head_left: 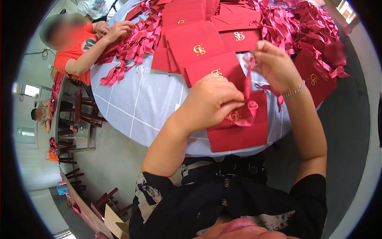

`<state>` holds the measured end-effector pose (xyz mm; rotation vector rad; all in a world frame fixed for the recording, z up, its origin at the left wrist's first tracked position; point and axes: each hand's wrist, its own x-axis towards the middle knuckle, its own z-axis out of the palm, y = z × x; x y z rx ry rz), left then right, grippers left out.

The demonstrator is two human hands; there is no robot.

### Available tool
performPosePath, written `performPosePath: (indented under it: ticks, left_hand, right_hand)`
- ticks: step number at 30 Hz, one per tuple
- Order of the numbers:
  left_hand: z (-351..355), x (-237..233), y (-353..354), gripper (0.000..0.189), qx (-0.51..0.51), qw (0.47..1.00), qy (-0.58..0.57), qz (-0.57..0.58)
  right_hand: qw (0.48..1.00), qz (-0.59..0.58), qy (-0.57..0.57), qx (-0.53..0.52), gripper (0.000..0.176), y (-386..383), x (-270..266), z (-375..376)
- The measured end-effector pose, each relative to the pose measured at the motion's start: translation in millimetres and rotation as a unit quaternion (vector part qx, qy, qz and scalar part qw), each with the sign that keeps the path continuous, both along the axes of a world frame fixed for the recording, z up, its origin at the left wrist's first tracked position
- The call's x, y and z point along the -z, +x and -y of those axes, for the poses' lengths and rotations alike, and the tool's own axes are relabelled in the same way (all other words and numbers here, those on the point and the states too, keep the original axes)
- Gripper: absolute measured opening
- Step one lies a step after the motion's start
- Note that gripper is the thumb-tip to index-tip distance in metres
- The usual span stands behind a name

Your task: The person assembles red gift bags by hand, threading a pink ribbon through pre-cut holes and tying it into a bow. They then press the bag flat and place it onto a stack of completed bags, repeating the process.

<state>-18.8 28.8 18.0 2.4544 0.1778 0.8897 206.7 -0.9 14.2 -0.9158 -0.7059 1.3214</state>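
Head view: your left hand [211, 101] sits on the top edge of a red envelope [238, 137], fingers curled tight and pinching the ribbon [247, 85] where it bunches at the gold logo. Your right hand [272, 65] is raised just above and to the right of it, thumb and fingertips clamped on the ribbon's upper end, so the strip runs taut and nearly upright between both hands. A bracelet [294, 91] is on that wrist. The envelope lies flat at the near edge of the table [135, 103], right in front of your body, its lower edge hanging slightly over the rim. Behind it is a stack [195, 44] of matching red envelopes with gold marks, overlapping loosely. A ribbon pile [302, 24] covers the far right of the table, and more strips trail along the far left. A co-worker's hands [117, 28] rest on those strips at the top left, orange sleeve; their grip can't be made out. Chairs [75, 107] stand on the floor to the left, beyond the table.
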Motion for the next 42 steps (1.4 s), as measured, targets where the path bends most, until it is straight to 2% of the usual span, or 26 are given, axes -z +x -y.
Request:
performPosePath:
  ticks: [1,2,3,5,8,9,12,14,16,19,20,22,23,25,28,30,33,35,36,38,39,41,42]
  left_hand:
    - [-1,-2,-1,0.01,0.022,1.0,-0.006,0.006]
    - [1,-2,-2,0.011,0.028,0.999,0.019,0.011]
    - [2,-5,-3,0.012,0.045,0.998,0.051,0.016]
    - [8,-6,-2,0.014,0.064,0.992,0.1,0.047]
    - [24,-14,0,0.012,0.049,0.983,0.17,0.056]
    - [27,-14,1,0.012,0.054,0.983,0.171,0.05]
    - [31,-14,3,0.012,0.054,0.975,0.211,0.035]
    - [28,-10,6,0.012,0.058,0.978,0.199,0.031]
    - [24,-9,7,0.013,0.055,0.983,0.173,0.024]
    - [18,-6,8,0.016,0.048,0.996,0.071,-0.014]
    - [17,-5,8,0.017,0.033,0.998,0.041,-0.035]
    - [18,1,9,0.015,0.008,0.996,-0.049,-0.071]
    - [18,3,9,0.014,0.012,0.994,-0.078,-0.077]
    - [17,0,9,0.008,0.037,0.987,-0.128,-0.095]
    - [21,5,8,0.006,0.033,0.986,-0.147,-0.065]
    - [17,2,7,0.007,0.01,0.988,-0.128,-0.08]
    - [16,-1,4,0.007,0.019,0.981,-0.167,-0.099]
    - [19,-4,4,0.007,0.003,0.922,-0.369,-0.119]
    - [19,-4,3,0.007,0.004,0.922,-0.37,-0.113]
    - [15,-2,2,0.007,-0.006,0.908,-0.414,-0.067]
    - [12,1,-1,0.006,-0.044,0.932,-0.356,-0.046]
    - [7,12,2,0.007,-0.076,0.915,-0.382,0.108]
    - [9,7,3,0.006,-0.081,0.888,-0.414,0.183]
  right_hand:
    - [0.999,-0.035,-0.031,-0.012,0.011,-2,2,8]
    - [0.991,-0.085,-0.001,-0.1,0.012,5,11,13]
    - [0.995,-0.025,-0.031,-0.096,0.008,0,11,21]
    - [0.979,-0.006,-0.101,-0.175,0.008,0,0,31]
    - [0.947,0.165,-0.15,-0.231,0.027,-11,-12,33]
    - [0.936,0.161,-0.16,-0.268,0.034,-9,-15,31]
    - [0.932,0.132,-0.156,-0.301,0.037,-21,-17,28]
    - [0.933,0.119,-0.136,-0.311,0.032,-27,-8,24]
    - [0.937,0.203,0.056,-0.278,0.026,-38,26,11]
    - [0.944,0.224,0.035,-0.24,0.026,-32,16,11]
    - [0.942,0.272,0.016,-0.194,0.026,-32,8,12]
    - [0.887,0.439,0.086,-0.112,0.024,-23,30,-1]
    - [0.877,0.465,0.066,-0.104,0.022,-19,24,-2]
    - [0.866,0.487,0.101,-0.041,0.021,-12,39,-13]
    - [0.917,0.392,0.002,0.071,0.022,-2,33,-26]
    - [0.899,0.428,0.008,0.09,0.021,3,47,-34]
    - [0.891,0.436,0.027,0.127,0.022,-2,45,-33]
    - [0.918,0.367,0.024,0.148,0.026,-2,34,-28]
    - [0.93,0.348,-0.013,0.116,0.024,2,26,-23]
    - [0.937,0.301,0.06,0.169,0.026,11,27,-19]
    - [0.915,0.345,0.105,0.183,0.028,12,20,-13]
    - [0.919,0.328,0.101,0.193,0.03,4,0,17]
    - [0.946,0.273,0.09,0.153,0.035,10,4,27]
